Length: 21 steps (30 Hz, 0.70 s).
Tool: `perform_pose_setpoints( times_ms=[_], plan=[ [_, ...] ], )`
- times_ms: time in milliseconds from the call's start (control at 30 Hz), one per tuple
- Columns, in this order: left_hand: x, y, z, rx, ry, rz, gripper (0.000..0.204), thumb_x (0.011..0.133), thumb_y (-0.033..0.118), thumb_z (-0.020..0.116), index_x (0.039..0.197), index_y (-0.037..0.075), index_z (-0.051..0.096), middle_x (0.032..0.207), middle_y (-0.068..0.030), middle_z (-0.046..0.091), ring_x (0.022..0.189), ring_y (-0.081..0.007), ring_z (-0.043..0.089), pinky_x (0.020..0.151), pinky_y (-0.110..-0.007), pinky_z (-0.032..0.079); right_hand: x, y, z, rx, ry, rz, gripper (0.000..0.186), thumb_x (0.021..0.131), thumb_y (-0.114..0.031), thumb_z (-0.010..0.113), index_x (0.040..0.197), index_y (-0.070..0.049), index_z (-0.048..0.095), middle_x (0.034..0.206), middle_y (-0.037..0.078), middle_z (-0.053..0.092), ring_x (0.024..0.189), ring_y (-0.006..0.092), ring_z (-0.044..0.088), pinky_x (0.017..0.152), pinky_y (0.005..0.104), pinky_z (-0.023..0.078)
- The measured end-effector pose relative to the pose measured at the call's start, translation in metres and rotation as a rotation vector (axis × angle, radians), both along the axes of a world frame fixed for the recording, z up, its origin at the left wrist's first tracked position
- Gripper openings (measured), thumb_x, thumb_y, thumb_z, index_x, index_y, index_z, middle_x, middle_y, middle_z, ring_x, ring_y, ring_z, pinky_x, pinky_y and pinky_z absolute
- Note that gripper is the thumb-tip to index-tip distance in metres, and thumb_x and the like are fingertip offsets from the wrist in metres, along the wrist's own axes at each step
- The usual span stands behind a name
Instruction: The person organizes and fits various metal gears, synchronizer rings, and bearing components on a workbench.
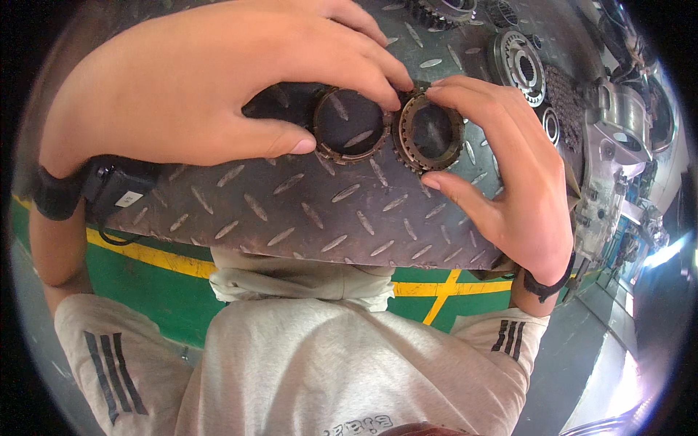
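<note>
1. Toothed ring (430, 134), brass-coloured and worn, lies flat on the diamond-plate counter (305, 211), touching a second ring (349, 125) on its left side.
2. Right hand (509, 182) pinches the toothed ring lightly between forefinger above and thumb below, fingers curled but not clenched.
3. Left hand (211, 80) arches over the second ring, thumb and forefinger at its rim, steadying it, probably for side-by-side comparison.
4. Beyond the toothed ring stand a bearing (520, 65) and a metal housing (618, 116).
</note>
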State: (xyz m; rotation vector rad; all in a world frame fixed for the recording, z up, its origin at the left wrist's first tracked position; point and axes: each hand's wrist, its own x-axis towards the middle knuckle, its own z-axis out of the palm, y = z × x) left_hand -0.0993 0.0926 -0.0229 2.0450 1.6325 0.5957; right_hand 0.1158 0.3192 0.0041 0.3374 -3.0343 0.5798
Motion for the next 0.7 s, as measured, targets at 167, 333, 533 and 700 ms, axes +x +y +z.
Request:
perform_pose_setpoints(
  times_ms=[167, 333, 533, 700],
  plan=[
    [0.005, 0.005, 0.008, -0.008, 0.028, -0.006, 0.066, 0.084, 0.028, 0.078, 0.145, 0.005, 0.069, 0.162, -0.0134, 0.06, 0.154, -0.0419, 0.044, 0.129, -0.059, 0.03, 0.001, 0.007, 0.007, -0.022, 0.002, -0.014, 0.065, 0.072, -0.01, 0.094, 0.132, -0.002, 0.071, 0.133, 0.017, 0.073, 0.118, 0.038, 0.07, 0.103, 0.0443, 0.056],
    [0.024, 0.01, 0.026, -0.079, 0.098, 0.064, 0.065, 0.084, 0.027, 0.076, 0.145, 0.005, 0.069, 0.161, -0.013, 0.061, 0.154, -0.0417, 0.045, 0.13, -0.059, 0.03, 0.003, 0.008, 0.003, -0.067, -0.025, -0.045, 0.07, 0.072, -0.01, 0.094, 0.136, -0.002, 0.068, 0.134, 0.016, 0.072, 0.119, 0.0391, 0.07, 0.104, 0.0455, 0.056],
    [0.001, 0.006, 0.004, -0.047, 0.037, 0.0, 0.063, 0.084, 0.024, 0.076, 0.144, 0.005, 0.07, 0.161, -0.0129, 0.061, 0.154, -0.0418, 0.045, 0.13, -0.059, 0.03, 0.001, 0.004, 0.0, -0.031, -0.005, -0.001, 0.07, 0.072, -0.006, 0.092, 0.137, 0.0, 0.067, 0.133, 0.017, 0.072, 0.123, 0.04, 0.068, 0.106, 0.0467, 0.055],
    [0.019, 0.01, 0.024, -0.097, 0.104, 0.065, 0.063, 0.084, 0.024, 0.075, 0.144, 0.005, 0.07, 0.16, -0.0134, 0.061, 0.154, -0.0422, 0.046, 0.13, -0.059, 0.032, 0.0, 0.008, 0.003, -0.033, 0.019, 0.042, 0.069, 0.07, -0.003, 0.09, 0.136, -0.001, 0.068, 0.131, 0.018, 0.073, 0.121, 0.0388, 0.069, 0.103, 0.045, 0.056]
  ],
)
